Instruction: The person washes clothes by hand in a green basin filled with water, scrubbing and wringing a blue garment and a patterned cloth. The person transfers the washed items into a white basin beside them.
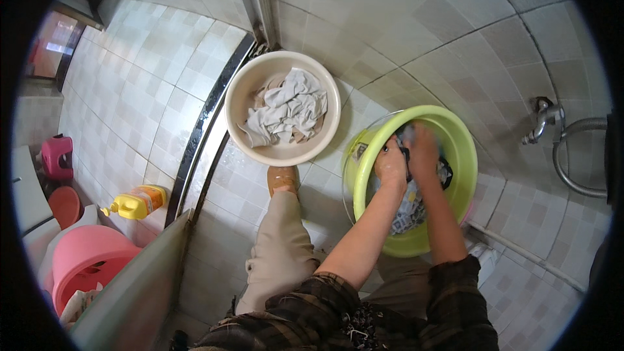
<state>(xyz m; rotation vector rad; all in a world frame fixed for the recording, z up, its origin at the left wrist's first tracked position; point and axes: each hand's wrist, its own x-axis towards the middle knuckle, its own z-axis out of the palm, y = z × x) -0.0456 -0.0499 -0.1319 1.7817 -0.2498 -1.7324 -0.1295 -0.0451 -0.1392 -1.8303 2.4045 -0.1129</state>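
Both my hands reach into a lime-green plastic bucket (pixel 463 156) that stands beside the tiled wall. My left hand (pixel 391 163) is closed on a dark piece of wet clothing near the bucket's left side. Close beside it, my right hand (pixel 423 148) is blurred and touches the same dark cloth; its fingers cannot be made out. Patterned grey-and-white cloth (pixel 409 214) lies lower in the bucket. To the upper left, a cream plastic basin (pixel 234 107) holds crumpled white cloth (pixel 292 105) over some beige cloth.
A black-and-metal threshold (pixel 207 131) crosses the floor at left, with a glass panel (pixel 136 282) below it. Beyond stand a yellow bottle (pixel 134 203), a pink tub (pixel 87 248) and a magenta container (pixel 57 157). A metal tap (pixel 543 119) with a hose (pixel 560 156) is on the right wall.
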